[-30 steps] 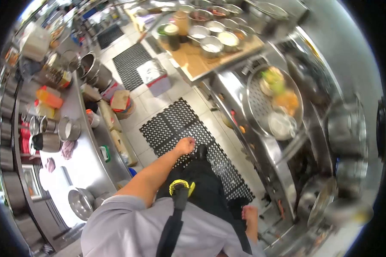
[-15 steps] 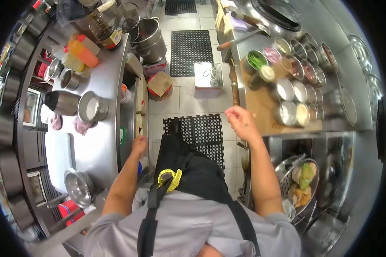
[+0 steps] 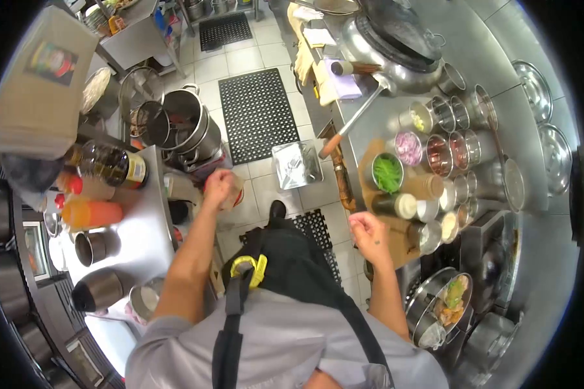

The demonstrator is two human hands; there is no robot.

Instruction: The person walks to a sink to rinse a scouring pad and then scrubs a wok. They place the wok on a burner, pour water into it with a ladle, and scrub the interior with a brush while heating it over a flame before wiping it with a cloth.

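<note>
My left hand hangs over the floor by the front end of the left counter, close to the tall steel stock pot. Its fingers are loosely curled in, and no object shows in them. Beside the right counter is my right hand, fingers closed in a loose fist with nothing visible in it. Nearest to it are a dark bottle with a cream cap and a steel cup. Chopped greens fill another cup just beyond, next to one with chopped red onion.
A square metal tin sits on the tiled floor past a black rubber mat. A ladle with an orange handle juts over the right counter's edge. Squeeze bottles stand on the left counter. A colander lies low right.
I have moved forward along the aisle; counters and floor items have come nearer. My left hand has swung forward toward the stock pot, while my right hand has dropped slightly back.
</note>
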